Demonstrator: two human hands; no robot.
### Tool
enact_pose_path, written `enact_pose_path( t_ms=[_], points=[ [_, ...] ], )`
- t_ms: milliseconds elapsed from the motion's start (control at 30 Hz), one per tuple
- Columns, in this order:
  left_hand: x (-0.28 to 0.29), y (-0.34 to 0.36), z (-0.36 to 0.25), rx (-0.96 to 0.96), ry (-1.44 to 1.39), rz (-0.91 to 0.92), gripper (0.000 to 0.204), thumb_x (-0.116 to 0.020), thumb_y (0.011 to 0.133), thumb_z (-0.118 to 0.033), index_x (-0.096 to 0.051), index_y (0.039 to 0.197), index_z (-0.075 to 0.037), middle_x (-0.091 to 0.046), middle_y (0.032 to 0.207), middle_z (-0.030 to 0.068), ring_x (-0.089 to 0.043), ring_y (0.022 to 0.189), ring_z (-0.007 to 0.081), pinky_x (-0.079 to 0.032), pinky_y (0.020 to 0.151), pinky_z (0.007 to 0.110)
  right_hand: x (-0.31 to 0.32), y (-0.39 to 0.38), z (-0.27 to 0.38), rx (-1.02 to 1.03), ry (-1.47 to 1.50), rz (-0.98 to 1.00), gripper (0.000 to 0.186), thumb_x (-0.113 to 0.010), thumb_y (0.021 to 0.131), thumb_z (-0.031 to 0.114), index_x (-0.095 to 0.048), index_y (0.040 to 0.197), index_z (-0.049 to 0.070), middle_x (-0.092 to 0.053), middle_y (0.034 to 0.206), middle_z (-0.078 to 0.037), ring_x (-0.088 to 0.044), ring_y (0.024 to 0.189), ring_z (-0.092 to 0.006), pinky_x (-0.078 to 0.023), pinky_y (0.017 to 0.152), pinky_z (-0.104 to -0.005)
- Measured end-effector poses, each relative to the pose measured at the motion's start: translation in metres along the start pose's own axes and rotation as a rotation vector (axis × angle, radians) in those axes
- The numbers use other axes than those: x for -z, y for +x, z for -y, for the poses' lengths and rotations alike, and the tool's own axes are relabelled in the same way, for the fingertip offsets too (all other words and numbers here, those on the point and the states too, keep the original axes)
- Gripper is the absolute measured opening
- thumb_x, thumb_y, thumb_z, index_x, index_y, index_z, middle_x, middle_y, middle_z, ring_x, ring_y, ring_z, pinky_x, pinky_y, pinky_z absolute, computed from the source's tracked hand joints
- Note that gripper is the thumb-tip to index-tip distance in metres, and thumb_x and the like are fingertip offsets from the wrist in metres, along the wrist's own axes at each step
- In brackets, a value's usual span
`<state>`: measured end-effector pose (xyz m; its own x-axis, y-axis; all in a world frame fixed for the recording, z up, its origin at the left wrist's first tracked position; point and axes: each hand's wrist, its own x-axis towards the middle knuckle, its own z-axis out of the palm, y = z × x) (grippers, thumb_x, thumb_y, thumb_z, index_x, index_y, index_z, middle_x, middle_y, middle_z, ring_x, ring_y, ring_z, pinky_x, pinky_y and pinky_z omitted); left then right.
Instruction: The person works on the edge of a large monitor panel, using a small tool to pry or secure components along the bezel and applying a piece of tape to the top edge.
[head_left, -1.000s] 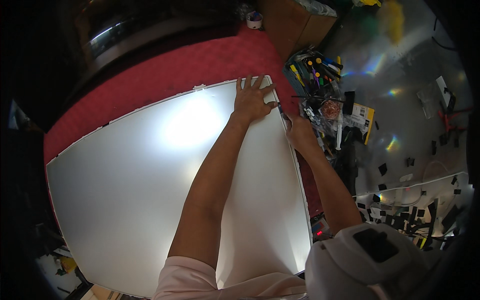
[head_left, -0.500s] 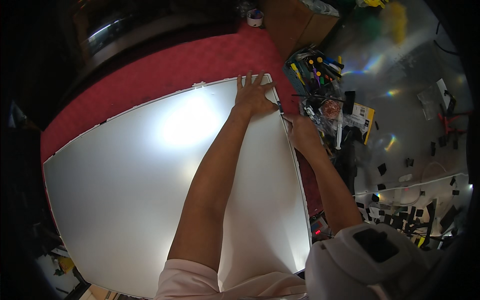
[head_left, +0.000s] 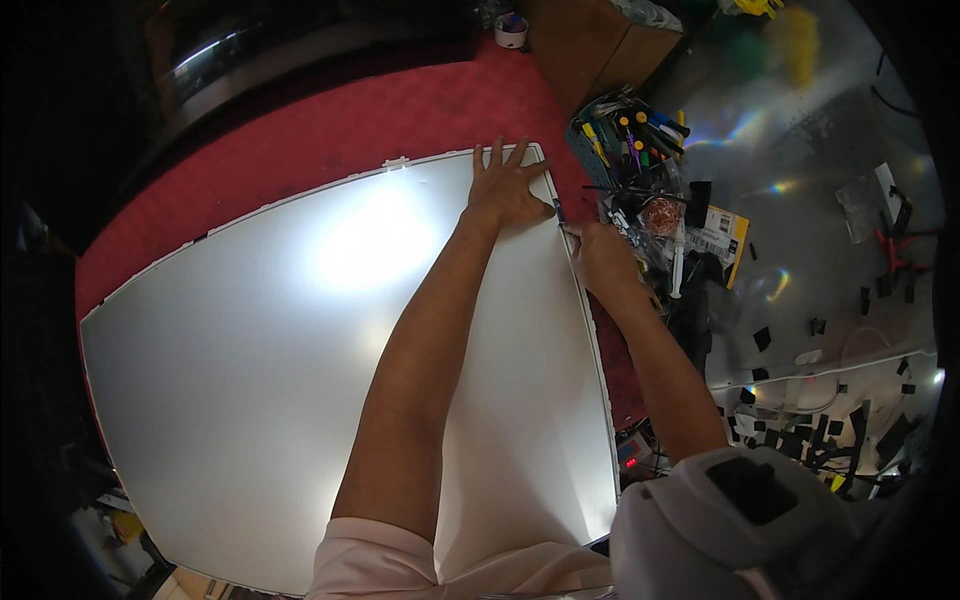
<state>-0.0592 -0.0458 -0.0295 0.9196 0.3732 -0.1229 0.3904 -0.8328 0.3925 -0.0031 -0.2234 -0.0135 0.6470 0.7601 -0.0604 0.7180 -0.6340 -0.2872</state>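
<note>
at the bottom edge, a pale sleeve (head_left: pixel 375 552) belongs to the person leaning in. a broad whitish panel (head_left: pixel 260 400) lies flat across the left and middle of the frame, smooth, greyish at left, glaring white near its top. toward its upper right corner, the left hand (head_left: pixel 508 195) rests with fingers splayed, gripping nothing, seemingly to steady it. the right hand (head_left: pixel 603 262) curls at the panel's right edge, perhaps for close control; i cannot tell whether its fingers grasp anything. beyond, red cloth (head_left: pixel 400 125) shows around the panel, likely as padding.
</note>
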Motion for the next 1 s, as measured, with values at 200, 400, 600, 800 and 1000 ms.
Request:
enact_pose_path(
  t_ms=[200,400,600,800,1000],
  points=[
    [-0.003,0.0,0.003,-0.009,-0.006,-0.017,0.084,-0.073,0.066,-0.056,-0.043,0.14,-0.034,-0.017,0.157,0.0066,-0.008,0.144,0.0353,0.0,0.115,0.055,-0.004,-0.006,0.012,-0.015,0.048,-0.073,0.028,-0.058,0.079,0.0,-0.07,0.104,0.007,-0.064,0.083,-0.026,-0.065,0.076,-0.0399,-0.053,0.072,-0.0448],
    [0.0,-0.002,0.002,-0.014,-0.06,-0.032,0.079,-0.072,0.065,-0.048,-0.047,0.138,-0.032,-0.021,0.156,0.0072,-0.008,0.145,0.034,0.001,0.116,0.053,-0.007,-0.007,0.011,0.048,0.081,-0.077,0.039,-0.056,0.076,-0.003,-0.064,0.114,0.004,-0.064,0.081,-0.027,-0.065,0.076,-0.0397,-0.053,0.072,-0.0459],
    [0.0,0.001,-0.001,-0.026,-0.068,-0.034,0.079,-0.073,0.065,-0.049,-0.047,0.138,-0.033,-0.021,0.156,0.0071,-0.008,0.145,0.0338,0.001,0.116,0.053,-0.015,-0.009,0.0,0.015,0.282,-0.153,0.031,-0.055,0.084,0.001,-0.065,0.113,0.006,-0.065,0.085,-0.026,-0.066,0.079,-0.0384,-0.052,0.074,-0.0426],
    [-0.001,0.001,0.0,-0.011,-0.044,-0.017,0.08,-0.072,0.064,-0.05,-0.046,0.138,-0.034,-0.019,0.156,0.0069,-0.007,0.145,0.0339,0.001,0.116,0.053,-0.016,-0.008,-0.001,-0.121,0.518,-0.133,0.026,-0.056,0.088,0.006,-0.066,0.112,0.005,-0.065,0.093,-0.026,-0.066,0.085,-0.036,-0.051,0.078,-0.0374],
    [0.0,0.003,-0.001,0.004,-0.042,-0.013,0.08,-0.071,0.064,-0.05,-0.047,0.138,-0.034,-0.018,0.157,0.0065,-0.007,0.145,0.0336,0.001,0.115,0.053,-0.019,-0.003,-0.014,-0.136,0.631,-0.079,0.028,-0.056,0.088,0.008,-0.065,0.115,0.006,-0.065,0.097,-0.026,-0.065,0.093,-0.0362,-0.05,0.083,-0.0376]
  ],
)
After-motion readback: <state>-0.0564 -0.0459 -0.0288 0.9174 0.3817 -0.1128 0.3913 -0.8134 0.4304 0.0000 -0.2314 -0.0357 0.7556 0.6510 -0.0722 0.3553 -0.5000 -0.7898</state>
